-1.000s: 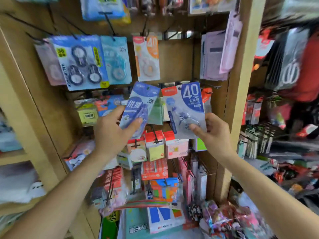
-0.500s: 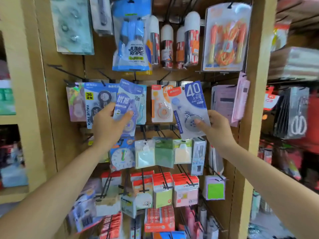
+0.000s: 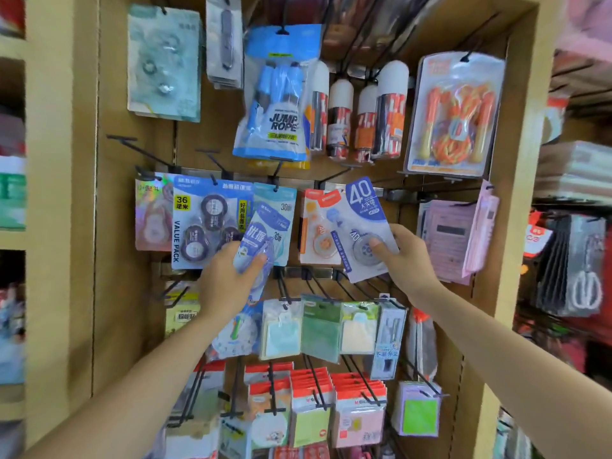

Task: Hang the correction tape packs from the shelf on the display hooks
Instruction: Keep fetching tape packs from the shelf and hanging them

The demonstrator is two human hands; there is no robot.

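Left hand (image 3: pixel 228 283): grips slim blue carded tape pack (image 3: pixel 256 240).
Right hand (image 3: pixel 402 256): pinches white-blue "40" tape pack (image 3: pixel 361 220), 3 o'clock of it.

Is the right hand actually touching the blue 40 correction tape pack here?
Touching. The head view shows the right hand pinching the 40 pack, its thumb lying on the front over the tape wheel.

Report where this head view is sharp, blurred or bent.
Head view: centre sharp, the value pack print readable; the 40 pack in the right hand slightly soft; both side edges smeared; wooden frame slanted by the wide lens.
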